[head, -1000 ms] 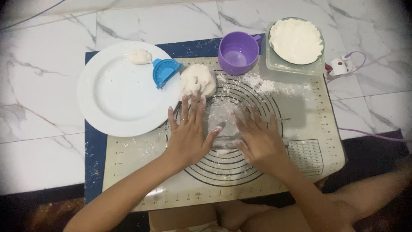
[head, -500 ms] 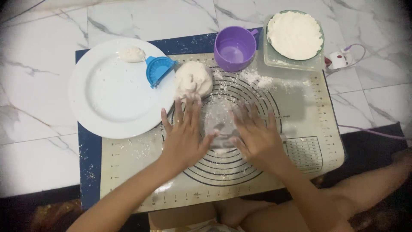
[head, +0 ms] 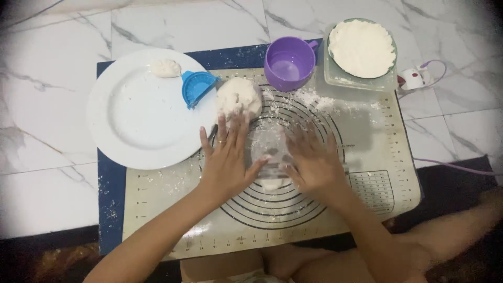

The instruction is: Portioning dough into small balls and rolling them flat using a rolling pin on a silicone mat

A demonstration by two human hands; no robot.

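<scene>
My left hand (head: 225, 162) and my right hand (head: 314, 162) lie flat, fingers spread, on the two ends of a clear roller (head: 268, 149) at the middle of a beige baking mat (head: 377, 157) printed with circles. A thin piece of white dough (head: 272, 184) shows under the roller, on its near side. A larger lump of dough (head: 238, 97) sits just beyond my left fingertips. Flour is scattered over the mat.
A white plate (head: 126, 126) at the left holds a small dough piece (head: 165, 68) and a blue half-round dumpling mould (head: 198, 86). A purple cup (head: 289, 63) and a bowl of flour (head: 361, 47) stand at the back. A white plug (head: 414, 78) with a cable lies to the right.
Both hands stay pressed on the roller over the dough, with only a small shift. The view itself has moved slightly.
</scene>
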